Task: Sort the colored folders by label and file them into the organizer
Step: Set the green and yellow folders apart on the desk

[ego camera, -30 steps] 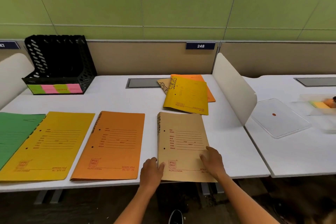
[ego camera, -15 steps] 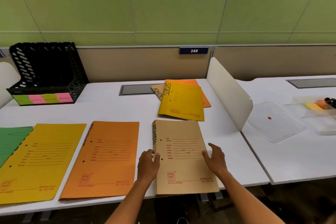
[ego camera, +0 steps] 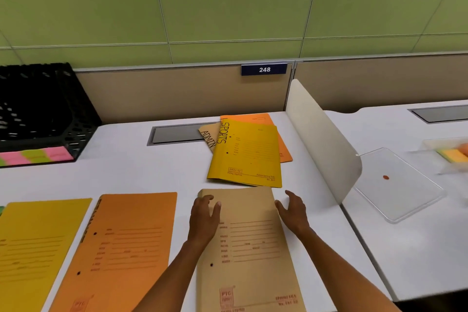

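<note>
A tan folder (ego camera: 249, 248) lies flat on the white desk in front of me. My left hand (ego camera: 203, 218) rests on its upper left corner, fingers spread. My right hand (ego camera: 292, 210) touches its upper right edge, fingers apart. Left of it lie an orange folder (ego camera: 126, 243) and a yellow folder (ego camera: 35, 248). Further back sits a small pile: a yellow folder marked SPORTS (ego camera: 247, 153) on top, a tan one marked ADMIN (ego camera: 209, 137) and an orange one (ego camera: 255, 117) beneath. The black mesh organizer (ego camera: 43, 114) stands at the back left.
Pink and green sticky labels (ego camera: 35, 156) run along the organizer's front. A white curved divider (ego camera: 321, 139) separates this desk from the right one, where a clear lid (ego camera: 400, 185) and a clear box with coloured notes (ego camera: 453, 153) sit. A grey cable hatch (ego camera: 174, 134) is set in the desk.
Both hands slid from the tan folder's lower part up to its top corners. The view moved closer and to the right, so the green folder dropped out at the left.
</note>
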`<act>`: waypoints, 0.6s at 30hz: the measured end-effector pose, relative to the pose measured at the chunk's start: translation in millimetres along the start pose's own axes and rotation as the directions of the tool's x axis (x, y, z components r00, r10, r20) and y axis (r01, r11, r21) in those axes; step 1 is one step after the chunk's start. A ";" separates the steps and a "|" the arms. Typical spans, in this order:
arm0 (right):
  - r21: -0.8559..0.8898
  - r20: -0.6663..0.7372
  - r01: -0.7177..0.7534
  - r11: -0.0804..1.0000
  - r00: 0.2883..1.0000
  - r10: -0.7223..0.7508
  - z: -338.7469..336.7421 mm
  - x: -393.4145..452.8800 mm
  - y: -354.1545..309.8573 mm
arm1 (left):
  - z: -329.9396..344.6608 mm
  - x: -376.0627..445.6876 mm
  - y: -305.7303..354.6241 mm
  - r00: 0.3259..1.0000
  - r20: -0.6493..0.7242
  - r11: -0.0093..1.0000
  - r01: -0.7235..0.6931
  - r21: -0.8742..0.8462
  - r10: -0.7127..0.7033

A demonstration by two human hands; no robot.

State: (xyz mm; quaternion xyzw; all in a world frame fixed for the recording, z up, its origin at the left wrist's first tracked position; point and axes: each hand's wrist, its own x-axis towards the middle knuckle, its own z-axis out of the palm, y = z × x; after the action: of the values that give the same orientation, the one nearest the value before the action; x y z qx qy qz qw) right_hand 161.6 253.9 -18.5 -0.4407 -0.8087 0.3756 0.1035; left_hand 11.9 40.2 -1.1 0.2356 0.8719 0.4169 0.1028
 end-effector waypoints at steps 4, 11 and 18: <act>-0.044 0.019 -0.005 0.999 1.000 0.006 0.9 38.2 2.7 | 10.8 41.6 7.8 1.000 0.012 0.999 0.027 0.034 -0.028; -0.053 -0.022 0.118 0.992 0.993 -0.120 7.9 83.7 5.5 | 28.6 105.5 18.3 0.989 0.090 0.991 0.106 0.084 -0.113; -0.002 -0.143 0.088 0.996 0.986 -0.088 24.0 109.0 12.5 | 54.8 143.1 17.8 0.968 0.123 0.969 0.198 0.151 -0.217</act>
State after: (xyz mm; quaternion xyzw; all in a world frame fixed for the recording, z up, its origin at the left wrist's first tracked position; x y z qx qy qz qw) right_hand 93.3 331.8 -61.8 -0.4302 -0.8170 0.3399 0.1788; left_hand -85.9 158.1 -19.4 0.1777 0.9091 0.3255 0.1899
